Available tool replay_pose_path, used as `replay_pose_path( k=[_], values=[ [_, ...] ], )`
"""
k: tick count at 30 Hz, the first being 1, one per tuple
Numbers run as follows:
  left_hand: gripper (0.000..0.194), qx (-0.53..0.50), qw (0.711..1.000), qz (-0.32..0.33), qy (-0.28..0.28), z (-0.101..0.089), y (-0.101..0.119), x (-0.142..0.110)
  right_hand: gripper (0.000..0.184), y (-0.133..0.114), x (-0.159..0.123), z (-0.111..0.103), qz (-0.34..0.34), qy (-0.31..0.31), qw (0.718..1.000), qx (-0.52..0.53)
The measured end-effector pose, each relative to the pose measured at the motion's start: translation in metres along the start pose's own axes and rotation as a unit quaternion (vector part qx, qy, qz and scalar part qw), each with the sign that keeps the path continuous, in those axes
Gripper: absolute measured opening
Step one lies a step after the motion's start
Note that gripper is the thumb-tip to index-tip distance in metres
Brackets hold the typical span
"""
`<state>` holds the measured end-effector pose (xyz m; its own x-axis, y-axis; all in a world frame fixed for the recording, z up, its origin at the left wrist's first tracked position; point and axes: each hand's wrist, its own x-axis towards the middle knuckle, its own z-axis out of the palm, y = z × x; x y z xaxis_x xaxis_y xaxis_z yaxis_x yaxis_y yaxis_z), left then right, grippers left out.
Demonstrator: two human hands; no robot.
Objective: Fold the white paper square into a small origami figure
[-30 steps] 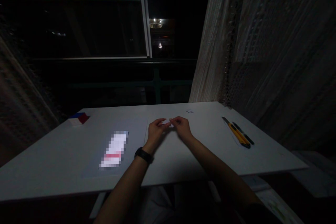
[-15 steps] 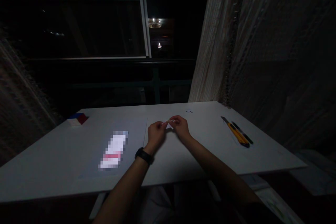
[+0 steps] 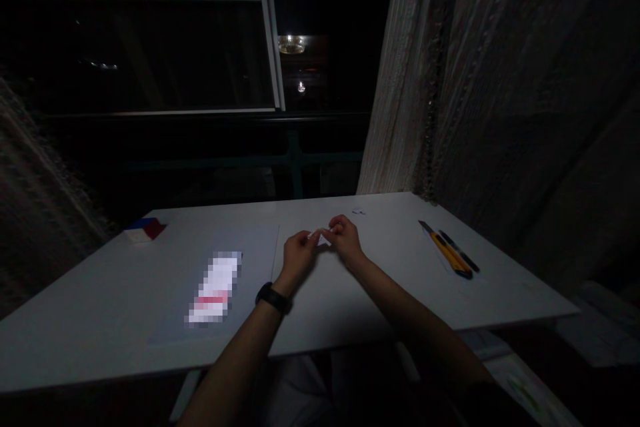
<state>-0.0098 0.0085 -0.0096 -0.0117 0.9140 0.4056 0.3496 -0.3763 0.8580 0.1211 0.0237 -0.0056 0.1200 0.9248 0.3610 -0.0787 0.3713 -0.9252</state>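
Note:
Between my two hands is a small white piece of paper [image 3: 323, 238], held up over the middle of the table. My left hand [image 3: 299, 255], with a dark watch on the wrist, pinches its left side. The fingers of my right hand [image 3: 347, 240] are closed on its right side. Most of the paper is covered by my fingers, and its exact shape is too small and dim to make out.
On the white table [image 3: 400, 310] a lit phone [image 3: 215, 288] lies on a sheet at left. A puzzle cube [image 3: 144, 230] sits far left. At right are a yellow utility knife [image 3: 450, 255] and a black pen [image 3: 459, 250]. Small scraps [image 3: 359, 211] lie at the back.
My right hand's fingers have shifted slightly up around the paper, while my left hand keeps its pinch. The whole view has moved a little.

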Motion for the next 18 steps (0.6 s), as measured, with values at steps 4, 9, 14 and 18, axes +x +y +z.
replay_pose_path(
  k=[4,9,14,18],
  values=[
    [0.04,-0.02,0.999,-0.021,0.036,-0.001,-0.002,0.0,0.037,-0.002,0.003,-0.003,0.011,-0.052,0.998,0.019],
    [0.04,-0.146,0.981,-0.109,0.06,-0.001,0.001,0.002,0.041,0.006,0.003,-0.003,0.004,-0.051,0.999,-0.009],
    [0.041,-0.199,0.972,-0.112,0.061,-0.001,0.006,0.003,0.025,0.011,-0.001,0.0,-0.017,-0.032,0.998,-0.05],
    [0.045,-0.201,0.97,-0.129,0.053,0.0,0.006,0.003,0.022,0.009,-0.003,0.002,-0.015,-0.056,0.997,-0.047]
  ],
)
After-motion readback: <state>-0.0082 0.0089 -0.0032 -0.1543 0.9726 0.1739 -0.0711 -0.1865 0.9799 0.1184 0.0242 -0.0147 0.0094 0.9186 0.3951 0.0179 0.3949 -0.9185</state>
